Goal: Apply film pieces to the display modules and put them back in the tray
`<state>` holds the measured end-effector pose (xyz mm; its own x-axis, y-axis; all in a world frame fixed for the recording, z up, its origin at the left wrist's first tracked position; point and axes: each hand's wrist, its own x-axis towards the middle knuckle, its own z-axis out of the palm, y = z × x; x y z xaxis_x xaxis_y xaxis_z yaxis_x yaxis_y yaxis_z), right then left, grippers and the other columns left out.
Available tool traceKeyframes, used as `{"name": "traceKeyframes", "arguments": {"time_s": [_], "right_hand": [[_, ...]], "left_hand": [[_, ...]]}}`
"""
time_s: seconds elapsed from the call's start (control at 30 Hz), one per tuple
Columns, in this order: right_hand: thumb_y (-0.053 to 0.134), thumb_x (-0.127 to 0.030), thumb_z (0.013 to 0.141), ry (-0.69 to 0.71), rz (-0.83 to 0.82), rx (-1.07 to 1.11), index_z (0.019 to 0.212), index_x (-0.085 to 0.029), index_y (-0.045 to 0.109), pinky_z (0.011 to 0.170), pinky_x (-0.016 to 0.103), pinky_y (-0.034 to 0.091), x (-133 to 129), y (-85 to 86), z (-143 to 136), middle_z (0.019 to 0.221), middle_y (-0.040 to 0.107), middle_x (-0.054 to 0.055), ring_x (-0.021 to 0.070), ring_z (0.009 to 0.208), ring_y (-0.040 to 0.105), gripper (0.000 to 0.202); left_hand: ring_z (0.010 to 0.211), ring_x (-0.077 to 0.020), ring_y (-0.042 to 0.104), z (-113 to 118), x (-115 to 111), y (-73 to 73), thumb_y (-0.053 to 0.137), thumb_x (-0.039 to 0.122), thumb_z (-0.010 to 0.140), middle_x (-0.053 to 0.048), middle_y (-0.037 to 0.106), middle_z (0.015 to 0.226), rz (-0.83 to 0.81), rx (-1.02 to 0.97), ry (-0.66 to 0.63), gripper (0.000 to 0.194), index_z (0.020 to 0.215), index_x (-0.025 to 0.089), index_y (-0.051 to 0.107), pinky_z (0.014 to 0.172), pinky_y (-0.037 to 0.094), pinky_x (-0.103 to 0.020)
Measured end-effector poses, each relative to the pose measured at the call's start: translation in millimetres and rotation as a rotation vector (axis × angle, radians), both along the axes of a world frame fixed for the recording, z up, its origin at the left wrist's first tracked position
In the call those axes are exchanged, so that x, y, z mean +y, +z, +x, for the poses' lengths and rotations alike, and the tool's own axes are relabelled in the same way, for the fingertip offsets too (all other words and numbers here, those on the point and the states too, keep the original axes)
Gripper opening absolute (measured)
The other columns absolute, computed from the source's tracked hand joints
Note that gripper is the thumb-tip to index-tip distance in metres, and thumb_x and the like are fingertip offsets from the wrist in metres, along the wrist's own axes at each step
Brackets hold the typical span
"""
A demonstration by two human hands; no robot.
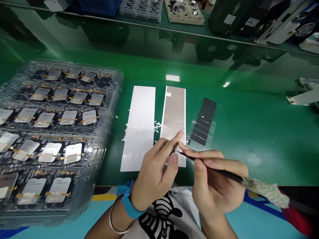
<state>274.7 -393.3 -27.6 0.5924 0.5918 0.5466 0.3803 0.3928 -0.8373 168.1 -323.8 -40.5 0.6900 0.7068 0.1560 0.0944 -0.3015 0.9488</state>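
My left hand (157,169), a blue band at its wrist, pinches a small dark part (174,149) between thumb and fingers. Most of that part is hidden by the fingers, so its kind is unclear. In my right hand (219,186) is a pair of black tweezers (230,175) with a wrapped rear end, held like a pen. Its tip meets the small part, or nearly so. Both hands are over the lower end of a beige strip with white edges (174,111). Left of it lies a white strip (141,116); to the right, black rectangular stickers (204,116) on clear film.
A clear plastic tray (119,79) on the left holds many small screen-like units with yellow tabs. White scraps (157,126) lie between the strips. Along the back, a shelf carries a parts box (185,20), a clear divided tray (142,18) and dark boxes (229,20).
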Motion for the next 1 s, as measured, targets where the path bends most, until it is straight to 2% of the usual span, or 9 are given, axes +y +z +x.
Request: {"name": "traceKeyframes", "arguments": {"time_s": [0.2,0.5,0.67,1.0], "right_hand": [[0.058,0.008,0.081,-0.012,0.003,-0.005,0.1,-0.018,0.057,0.079,0.046,0.069,-0.7,-1.2,0.3,0.089,0.07,0.003,0.022,0.088,0.075,0.033],[0.056,0.006,0.084,0.013,0.021,0.073,0.1,-0.019,0.057,0.082,0.051,0.068,-0.2,-4.5,1.4,0.091,0.071,0.004,0.0212,0.086,0.074,0.03],[0.057,0.004,0.085,-0.001,0.008,0.056,0.1,-0.019,0.057,0.081,0.051,0.068,-0.5,-4.7,2.0,0.089,0.071,0.003,0.0221,0.086,0.074,0.028],[0.057,0.008,0.083,-0.015,0.031,0.055,0.103,-0.018,0.057,0.076,0.047,0.07,-0.7,-5.5,2.5,0.092,0.07,0.004,0.0216,0.087,0.074,0.032]], "left_hand": [[0.074,-0.0159,0.052,0.7,0.2,0.4,0.035,0.021,0.105,-0.003,0.055,0.094,0.029,0.001,0.017,0.049,0.153,0.029,0.039,0.066,0.046,-0.029],[0.076,-0.0171,0.052,0.3,-0.3,-0.8,0.035,0.028,0.105,-0.004,0.054,0.094,0.009,0.004,0.003,0.049,0.154,0.027,0.037,0.066,0.044,-0.031],[0.073,-0.0161,0.05,0.9,-0.3,-0.9,0.036,0.025,0.105,-0.003,0.053,0.093,0.026,0.012,0.013,0.049,0.154,0.028,0.037,0.063,0.043,-0.029],[0.071,-0.0155,0.051,1.7,0.1,0.4,0.036,0.019,0.103,-0.003,0.053,0.091,0.056,0.058,0.014,0.052,0.154,0.029,0.037,0.062,0.044,-0.028]]}}
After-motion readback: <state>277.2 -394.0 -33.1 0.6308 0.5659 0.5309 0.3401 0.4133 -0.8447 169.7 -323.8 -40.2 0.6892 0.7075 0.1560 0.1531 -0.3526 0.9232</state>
